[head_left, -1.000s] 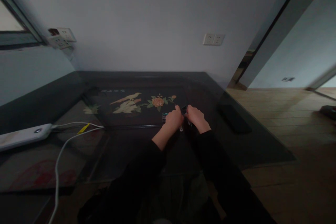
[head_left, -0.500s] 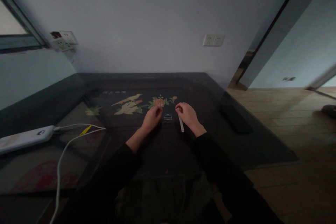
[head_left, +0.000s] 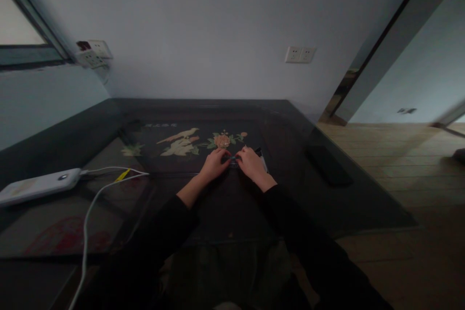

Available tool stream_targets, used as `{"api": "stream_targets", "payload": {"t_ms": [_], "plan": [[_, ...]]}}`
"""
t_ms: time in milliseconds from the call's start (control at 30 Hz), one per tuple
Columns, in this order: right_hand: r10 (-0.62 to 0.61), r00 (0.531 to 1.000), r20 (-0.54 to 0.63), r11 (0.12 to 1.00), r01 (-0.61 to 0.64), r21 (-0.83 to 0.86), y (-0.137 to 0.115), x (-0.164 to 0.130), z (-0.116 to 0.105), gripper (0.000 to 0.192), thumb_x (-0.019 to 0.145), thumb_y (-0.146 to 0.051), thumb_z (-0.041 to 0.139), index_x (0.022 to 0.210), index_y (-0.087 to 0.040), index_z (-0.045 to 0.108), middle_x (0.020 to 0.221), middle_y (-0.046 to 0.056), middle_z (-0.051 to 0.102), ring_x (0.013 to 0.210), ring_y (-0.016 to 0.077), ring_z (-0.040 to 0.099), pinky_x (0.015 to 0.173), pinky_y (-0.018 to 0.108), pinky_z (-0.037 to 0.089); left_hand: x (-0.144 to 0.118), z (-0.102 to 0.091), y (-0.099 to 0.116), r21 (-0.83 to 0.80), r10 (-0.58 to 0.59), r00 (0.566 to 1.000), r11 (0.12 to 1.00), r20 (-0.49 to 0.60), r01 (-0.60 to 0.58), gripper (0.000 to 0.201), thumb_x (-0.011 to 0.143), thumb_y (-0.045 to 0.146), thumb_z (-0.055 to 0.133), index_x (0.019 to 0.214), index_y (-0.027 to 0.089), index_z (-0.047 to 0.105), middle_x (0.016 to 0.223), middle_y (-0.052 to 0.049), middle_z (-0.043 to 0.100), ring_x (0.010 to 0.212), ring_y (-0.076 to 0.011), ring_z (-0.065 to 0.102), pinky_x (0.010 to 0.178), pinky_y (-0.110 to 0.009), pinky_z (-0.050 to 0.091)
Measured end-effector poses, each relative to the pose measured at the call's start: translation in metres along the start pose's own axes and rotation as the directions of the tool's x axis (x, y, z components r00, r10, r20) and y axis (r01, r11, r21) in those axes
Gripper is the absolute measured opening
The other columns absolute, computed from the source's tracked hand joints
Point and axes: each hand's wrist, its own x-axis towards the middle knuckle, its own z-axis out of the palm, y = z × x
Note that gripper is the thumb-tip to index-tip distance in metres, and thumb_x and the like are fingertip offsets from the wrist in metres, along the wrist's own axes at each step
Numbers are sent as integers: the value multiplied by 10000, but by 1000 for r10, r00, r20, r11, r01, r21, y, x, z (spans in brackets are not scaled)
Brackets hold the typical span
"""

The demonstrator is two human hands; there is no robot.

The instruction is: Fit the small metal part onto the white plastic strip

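A small dark, shiny rectangular object lies on the table between my hands, mostly covered by fingers. My left hand is closed, fingertips pinching its left side. From the other side, my right hand is closed with thumb and fingers on its right end. Just beyond my right hand's outer edge shows a pale strip, partly hidden. By its upper end is a small black piece; I cannot tell whether the hand touches either.
The dark table bears a printed bird and flowers. At left lies a white power bank with a white cable and yellow tag. A black flat object lies at right. A wall stands behind.
Both hands have moved inward onto the small dark object, which lay untouched between them. The pale strip, pinched in my right hand before, now shows at that hand's outer side.
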Motion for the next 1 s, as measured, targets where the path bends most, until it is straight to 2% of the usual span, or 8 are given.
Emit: {"api": "stream_targets", "payload": {"t_ms": [267,500,1000], "plan": [[-10,1000,-4,999,10,30,0,2,5,222,914,-223,501,1016,-167,691,1062,116,617,1055,217,532,889,314,417,1,2,-4,14,47,999,999,22,-47,210,793,194,571,994,175,627,1008,-73,648,1008,-232,574,914,-383,454],[-26,999,-43,998,28,51,0,0,4,174,900,-188,515,924,-163,685,1009,102,634,1011,215,558,888,306,416,-4,-4,5,54,64,996,996,68,-68,221,766,170,560,969,185,644,982,-65,650,969,-229,576,885,-366,463],[-45,999,12,990,43,136,3,1,3,103,876,-192,578,913,-185,674,953,79,637,937,185,580,806,285,418,-3,-4,6,77,62,994,995,85,-68,127,786,171,557,859,186,659,869,-56,640,880,-211,577,826,-338,462]]}}
